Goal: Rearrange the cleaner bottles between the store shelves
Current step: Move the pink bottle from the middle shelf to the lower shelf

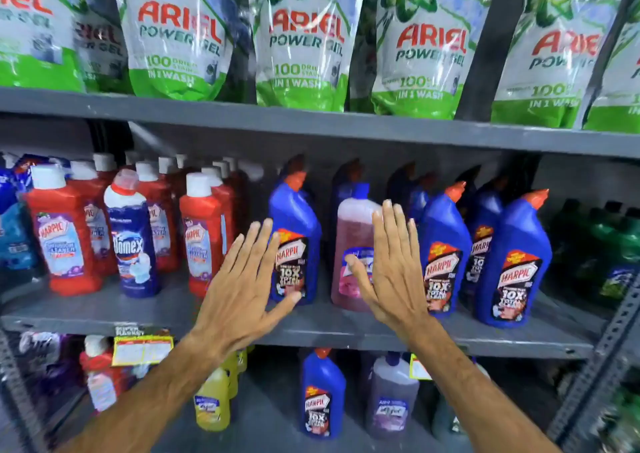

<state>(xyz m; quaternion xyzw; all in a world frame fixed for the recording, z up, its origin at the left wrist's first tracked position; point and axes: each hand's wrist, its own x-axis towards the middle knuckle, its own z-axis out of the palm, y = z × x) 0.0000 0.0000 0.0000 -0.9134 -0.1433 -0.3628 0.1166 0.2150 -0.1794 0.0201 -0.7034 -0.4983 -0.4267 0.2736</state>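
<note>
Both my hands are raised flat in front of the middle shelf [104,309], fingers spread, holding nothing. My left hand [247,279] hovers before a blue Harpic bottle [296,231] with an orange cap. My right hand [394,265] partly covers a pink cleaner bottle [351,245] with a blue cap. Two more blue Harpic bottles [445,245] [512,262] stand to the right. Red Harpic bottles [62,231] and a Domex bottle [131,238] stand on the left.
Ariel Power Gel pouches [176,33] fill the top shelf. The lower shelf holds a blue Harpic bottle [322,393], a purple bottle [393,397], a yellow bottle [212,400] and a price tag [142,350]. Green bottles [613,248] sit at the far right by a metal upright [602,359].
</note>
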